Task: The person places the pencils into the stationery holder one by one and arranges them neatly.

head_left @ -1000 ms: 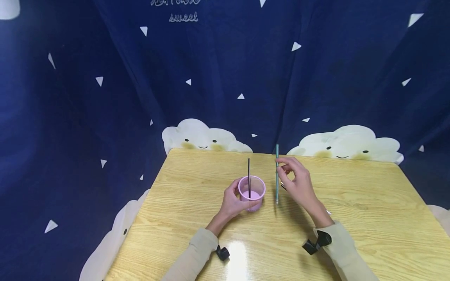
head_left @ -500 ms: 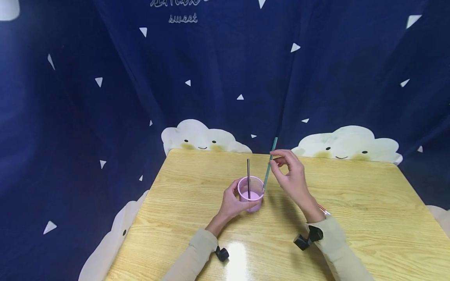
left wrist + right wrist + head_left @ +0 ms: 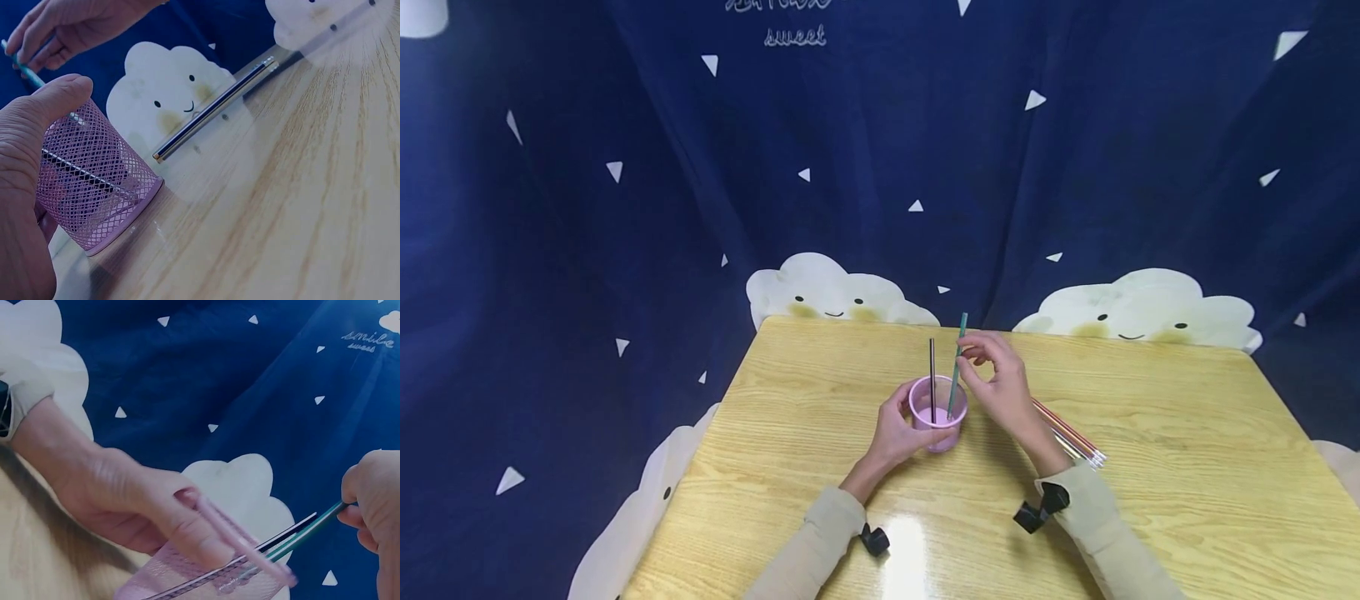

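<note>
My left hand [image 3: 901,432] grips a pink mesh pencil cup [image 3: 103,181] round its side; the cup stands upright on the table. One dark pencil [image 3: 932,367] leans inside the cup. Between thumb and fingertips, my right hand [image 3: 1000,383] pinches a green pencil [image 3: 956,385] near its upper part, just above and right of the cup. In the right wrist view, the lower end of the green pencil is inside the rim, beside the dark one. Whether it touches the cup's bottom I cannot tell.
Several pencils [image 3: 1078,440] lie together on the wooden table [image 3: 1187,467], right of the cup and partly behind the right forearm. A dark blue curtain [image 3: 880,125] with white clouds hangs behind the table's far edge.
The right hand has moved left with the green pencil, bringing its lower end from beside the cup over the rim and inside. The left hand and cup have stayed in place.
</note>
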Motion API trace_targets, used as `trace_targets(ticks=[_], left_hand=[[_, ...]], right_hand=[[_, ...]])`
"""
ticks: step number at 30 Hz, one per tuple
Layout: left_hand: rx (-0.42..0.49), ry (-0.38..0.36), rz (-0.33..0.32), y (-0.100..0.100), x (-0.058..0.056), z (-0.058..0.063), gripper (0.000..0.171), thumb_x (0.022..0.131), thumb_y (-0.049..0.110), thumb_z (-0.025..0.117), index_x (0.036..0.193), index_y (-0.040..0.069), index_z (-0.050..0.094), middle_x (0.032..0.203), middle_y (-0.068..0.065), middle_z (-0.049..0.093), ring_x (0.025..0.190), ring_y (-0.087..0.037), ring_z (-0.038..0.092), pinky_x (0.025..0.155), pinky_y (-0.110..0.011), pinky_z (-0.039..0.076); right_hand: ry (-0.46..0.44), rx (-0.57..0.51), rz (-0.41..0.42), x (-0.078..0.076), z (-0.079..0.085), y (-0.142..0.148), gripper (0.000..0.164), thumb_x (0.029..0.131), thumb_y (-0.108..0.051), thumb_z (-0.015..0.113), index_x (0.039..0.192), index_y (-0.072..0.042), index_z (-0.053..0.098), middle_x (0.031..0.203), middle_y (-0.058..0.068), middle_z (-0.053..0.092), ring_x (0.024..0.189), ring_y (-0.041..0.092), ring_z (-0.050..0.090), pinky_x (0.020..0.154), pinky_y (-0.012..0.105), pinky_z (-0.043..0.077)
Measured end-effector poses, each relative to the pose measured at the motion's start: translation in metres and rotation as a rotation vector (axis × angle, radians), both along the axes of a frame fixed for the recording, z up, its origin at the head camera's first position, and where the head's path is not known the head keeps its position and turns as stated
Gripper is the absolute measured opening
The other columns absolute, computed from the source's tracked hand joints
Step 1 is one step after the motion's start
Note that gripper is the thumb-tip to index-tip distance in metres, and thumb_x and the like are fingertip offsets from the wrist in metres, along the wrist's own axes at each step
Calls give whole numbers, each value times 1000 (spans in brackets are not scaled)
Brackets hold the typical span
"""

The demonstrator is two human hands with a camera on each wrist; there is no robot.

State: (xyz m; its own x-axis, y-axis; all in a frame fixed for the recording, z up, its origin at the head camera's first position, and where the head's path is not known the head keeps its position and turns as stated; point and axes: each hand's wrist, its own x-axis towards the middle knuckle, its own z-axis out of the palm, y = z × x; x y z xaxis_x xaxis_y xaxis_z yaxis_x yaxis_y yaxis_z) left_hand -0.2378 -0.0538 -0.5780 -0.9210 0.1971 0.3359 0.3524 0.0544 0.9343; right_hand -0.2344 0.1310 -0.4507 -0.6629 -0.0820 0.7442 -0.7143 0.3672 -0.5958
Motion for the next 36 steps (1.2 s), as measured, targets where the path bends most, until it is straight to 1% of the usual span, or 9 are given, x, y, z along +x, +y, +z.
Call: trace_targets(ticks=[5, 9, 13, 16, 20, 25, 28, 30, 36], left_hand=[[2, -3, -1, -1, 0, 2, 84, 67, 14, 99, 141, 10, 60, 132, -10, 68, 118, -28, 66, 105, -47, 55], [-9, -8, 1, -2, 1, 1, 84, 67, 14, 99, 141, 9, 60, 131, -8, 69, 118, -25, 67, 104, -44, 56], [-13, -6, 5, -2, 2, 0, 84, 67, 12, 98, 142, 7, 59, 133, -9, 68, 119, -25, 66, 106, -44, 55], [-11, -11, 6, -2, 2, 0, 84, 67, 14, 98, 141, 8, 60, 132, -8, 68, 118, -25, 66, 105, -44, 55], [1, -20, 2, -1, 1, 1, 83, 68, 14, 99, 141, 10, 60, 131, -8, 69, 117, -28, 67, 103, -48, 56], [22, -32, -8, 0, 0, 2, 84, 68, 10, 99, 142, 7, 59, 133, -12, 67, 119, -34, 65, 105, -55, 54], [3, -37, -3, -1, 1, 2, 84, 67, 14, 99, 141, 10, 60, 133, -9, 68, 120, -30, 65, 105, -50, 55], [-10, -43, 3, -1, 1, 3, 84, 67, 15, 100, 141, 12, 60, 132, -6, 68, 119, -26, 66, 105, -45, 55], [-21, -45, 4, -1, 2, 4, 84, 67, 16, 99, 141, 12, 60, 131, -4, 68, 118, -22, 66, 104, -41, 56]], right_hand=[[-34, 1, 36, 0, -10, -4, 35, 78, 25, 71, 108, 6, 71, 106, 23, 69, 80, 37, 70, 69, 40, 56], [-50, 2, 57, -6, -29, -6, 36, 77, 27, 71, 107, 8, 71, 105, 27, 69, 77, 39, 72, 65, 49, 57], [-55, 20, 44, -17, -53, -7, 38, 76, 26, 72, 108, 5, 72, 105, 24, 70, 76, 33, 73, 64, 47, 59], [-66, 34, 42, -22, -62, -7, 38, 77, 23, 74, 109, 3, 73, 106, 18, 72, 78, 27, 73, 67, 45, 61], [-84, 47, 51, -26, -66, -7, 33, 80, 17, 76, 110, 3, 74, 107, 12, 73, 82, 25, 73, 72, 43, 62], [-88, 80, 54, -28, -69, -6, 31, 81, 12, 75, 110, 3, 74, 106, 14, 73, 83, 25, 72, 74, 37, 61], [-109, 96, 43, -28, -71, -7, 31, 82, 12, 75, 111, 0, 74, 103, 13, 73, 85, 21, 71, 76, 37, 60], [-113, 102, 33, -27, -71, -8, 31, 82, 12, 76, 111, -1, 75, 101, 13, 73, 86, 22, 70, 78, 40, 59], [-123, 138, 1, -24, -71, -9, 30, 83, 9, 78, 111, -3, 76, 104, 10, 74, 89, 27, 68, 78, 44, 58]])
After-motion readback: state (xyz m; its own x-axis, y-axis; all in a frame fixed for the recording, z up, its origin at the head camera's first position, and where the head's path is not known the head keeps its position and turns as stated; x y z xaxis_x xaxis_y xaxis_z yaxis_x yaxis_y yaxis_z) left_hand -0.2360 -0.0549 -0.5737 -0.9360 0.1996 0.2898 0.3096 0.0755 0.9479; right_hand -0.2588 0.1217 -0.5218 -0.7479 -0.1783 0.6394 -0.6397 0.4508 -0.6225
